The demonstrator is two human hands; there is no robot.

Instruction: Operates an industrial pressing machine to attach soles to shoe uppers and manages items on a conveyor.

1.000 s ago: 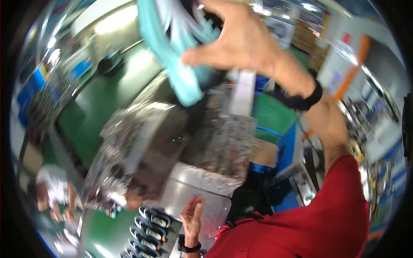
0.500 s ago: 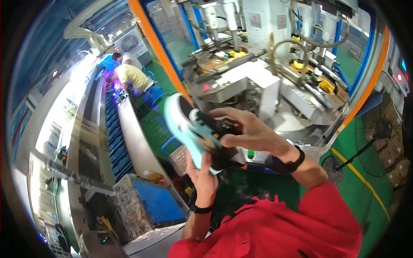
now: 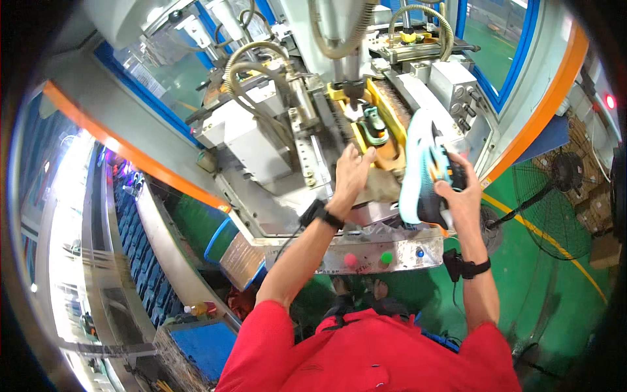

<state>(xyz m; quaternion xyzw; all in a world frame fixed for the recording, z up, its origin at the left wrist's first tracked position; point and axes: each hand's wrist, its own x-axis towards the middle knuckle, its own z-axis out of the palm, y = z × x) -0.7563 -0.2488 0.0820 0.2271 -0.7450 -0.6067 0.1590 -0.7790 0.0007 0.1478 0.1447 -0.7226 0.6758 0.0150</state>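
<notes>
A sports shoe (image 3: pixel 418 171) with a pale turquoise and white sole and a black upper stands on end in my right hand (image 3: pixel 465 191). My fingers and thumb are closed around its dark side. My left hand (image 3: pixel 353 172) reaches forward with fingers apart, nothing in it. Just past those fingertips, another shoe (image 3: pixel 374 128), dark with turquoise and orange parts, sits in the yellow-sided holder (image 3: pixel 390 121) of a machine. A metal press rod (image 3: pixel 353 88) comes down beside that shoe; part of the shoe is hidden.
Coloured push buttons (image 3: pixel 385 258) line the machine's front panel. Orange posts (image 3: pixel 140 155) frame the opening, with hoses (image 3: pixel 238 72) inside. At right stands a black fan (image 3: pixel 567 176); at left runs a conveyor (image 3: pixel 140 248). A blue-topped box (image 3: pixel 199 346) is at lower left.
My view has swung right to face the machine. The shoe was in both hands; now my right hand alone holds it, out to the right. My left hand has let go and reaches into the machine.
</notes>
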